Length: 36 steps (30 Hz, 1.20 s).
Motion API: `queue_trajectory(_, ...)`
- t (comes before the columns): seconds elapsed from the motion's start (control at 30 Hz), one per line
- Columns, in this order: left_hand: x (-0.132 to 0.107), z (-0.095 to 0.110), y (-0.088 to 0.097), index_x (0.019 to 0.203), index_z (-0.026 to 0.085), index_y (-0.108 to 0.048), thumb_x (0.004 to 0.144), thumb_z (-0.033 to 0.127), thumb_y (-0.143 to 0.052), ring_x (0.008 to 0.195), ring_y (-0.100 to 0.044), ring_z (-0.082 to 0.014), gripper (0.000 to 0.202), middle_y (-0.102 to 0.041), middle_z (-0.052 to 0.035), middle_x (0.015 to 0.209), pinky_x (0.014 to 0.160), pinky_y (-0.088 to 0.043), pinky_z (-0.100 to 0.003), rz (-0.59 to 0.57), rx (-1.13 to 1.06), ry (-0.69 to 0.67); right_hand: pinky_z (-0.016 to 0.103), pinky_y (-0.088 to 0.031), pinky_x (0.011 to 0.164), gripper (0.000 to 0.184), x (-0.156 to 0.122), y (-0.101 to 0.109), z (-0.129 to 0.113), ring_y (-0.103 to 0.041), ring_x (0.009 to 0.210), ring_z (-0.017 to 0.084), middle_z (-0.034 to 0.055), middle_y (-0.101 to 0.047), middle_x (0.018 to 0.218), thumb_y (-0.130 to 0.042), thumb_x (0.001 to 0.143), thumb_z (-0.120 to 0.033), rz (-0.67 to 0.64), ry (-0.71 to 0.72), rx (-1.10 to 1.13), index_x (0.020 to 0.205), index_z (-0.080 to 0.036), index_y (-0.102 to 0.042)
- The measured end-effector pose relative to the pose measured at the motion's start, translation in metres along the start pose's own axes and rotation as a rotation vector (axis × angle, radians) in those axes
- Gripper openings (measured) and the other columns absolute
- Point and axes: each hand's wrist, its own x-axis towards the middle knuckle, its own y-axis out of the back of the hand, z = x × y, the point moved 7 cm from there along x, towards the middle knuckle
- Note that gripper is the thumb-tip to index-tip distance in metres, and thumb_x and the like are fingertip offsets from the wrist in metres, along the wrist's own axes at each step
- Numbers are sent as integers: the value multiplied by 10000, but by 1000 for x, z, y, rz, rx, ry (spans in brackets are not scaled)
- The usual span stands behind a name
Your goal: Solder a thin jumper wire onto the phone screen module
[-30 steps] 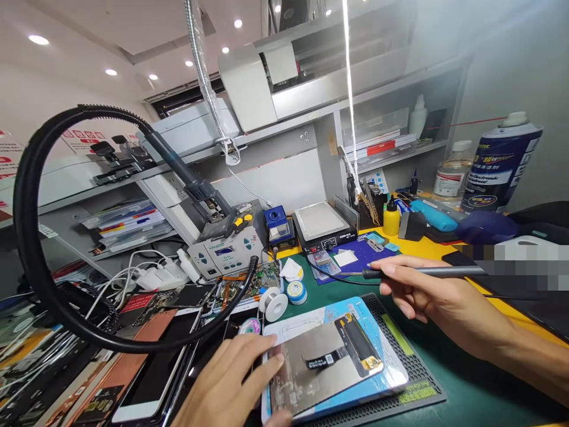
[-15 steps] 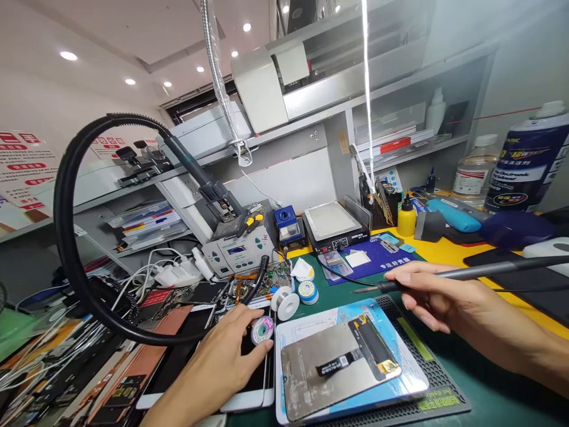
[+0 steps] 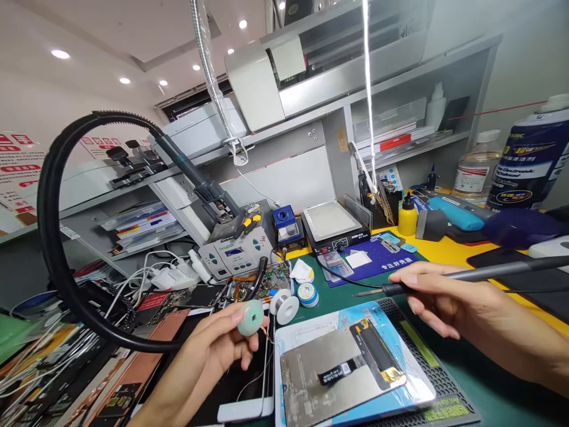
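Observation:
My left hand (image 3: 217, 347) is closed on a small pale-green spool (image 3: 251, 318) by its edge, lifted above the phones; a short copper-coloured strand shows beside it, like desoldering braid. A soldering iron (image 3: 395, 289) is gripped pen-like in my right hand (image 3: 457, 302), its tip pointing left and touching nothing. Between my hands a phone screen assembly (image 3: 311, 379) lies back side up, with a black flex cable (image 3: 340, 373) across it. It rests on a blue and white box (image 3: 418, 396). Close to my left hand stand a solder wire spool (image 3: 287, 307) and a round blue-and-white tin (image 3: 308, 293).
Behind are a hot-air station (image 3: 235, 252) with a looping black hose (image 3: 47, 237) at left, and a heating plate (image 3: 333, 222). A yellow bottle (image 3: 407, 218) and a spray can (image 3: 527, 163) stand at right. Phones, boards and cables crowd the left side.
My left hand has picked up the spool from among the phones, turning it so its plain green face shows. My right hand holds the soldering iron nearly where it was.

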Motion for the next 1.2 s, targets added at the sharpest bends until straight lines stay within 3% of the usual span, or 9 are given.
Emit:
queue_trajectory(0.13, 5, -3, -12, 1058, 126, -691, 947, 415, -625, 782, -633, -177, 317, -734, -155, 1055, 654, -534, -299, -41, -221, 61, 202, -353, 406, 555, 0, 0, 2, -433, 441, 112, 19, -608, 569, -971, 572, -673, 11, -13, -1, 782, -174, -848)
queue_trajectory(0.27, 7, -2, -21, 1086, 99, -742, 931, 333, -733, 783, -638, -149, 281, -736, -133, 1053, 679, -556, -271, -51, -232, 47, 198, -341, 411, 547, 1, 0, 1, -427, 444, 107, 10, -591, 562, -972, 584, -666, 12, -18, 7, 788, -173, -849)
queue_trajectory(0.43, 3, 10, -37, 1049, 154, -735, 969, 402, -744, 794, -697, -157, 261, -757, -69, 920, 818, -569, -300, -92, -108, 0, 194, -361, 418, 518, -1, -1, -1, -446, 445, 104, 12, -617, 584, -970, 638, -638, -12, -13, 18, 827, -169, -852)
queue_trajectory(0.53, 3, 20, -51, 1022, 185, -738, 973, 480, -730, 755, -682, -140, 299, -747, -27, 876, 828, -519, -283, -118, 35, -86, 179, -351, 407, 497, -2, -1, -1, -448, 445, 94, 9, -628, 604, -968, 667, -620, -23, -7, 30, 830, -167, -847)
queue_trajectory(0.73, 13, 30, -78, 947, 194, -740, 960, 525, -709, 930, -618, -203, 333, -721, -38, 981, 850, -455, -305, -179, 362, -259, 159, -372, 406, 406, 1, 0, 5, -501, 463, 99, 18, -674, 651, -918, 775, -571, -69, -14, 36, 872, -184, -843)
queue_trajectory(0.93, 21, 24, -82, 1037, 227, -718, 993, 535, -633, 882, -605, -189, 322, -727, -21, 986, 814, -459, -300, -124, 453, -262, 164, -370, 408, 471, 1, -5, 18, -525, 439, 103, 14, -668, 619, -962, 724, -599, -130, -75, -5, 904, -181, -844)
queue_trajectory(1.2, 22, 11, -80, 1095, 278, -760, 977, 482, -629, 833, -629, -169, 269, -766, -2, 980, 767, -497, -260, -43, 499, -280, 179, -273, 434, 429, -5, -12, 29, -458, 422, 74, -25, -577, 522, -953, 776, -589, -260, -147, -90, 850, -182, -841)
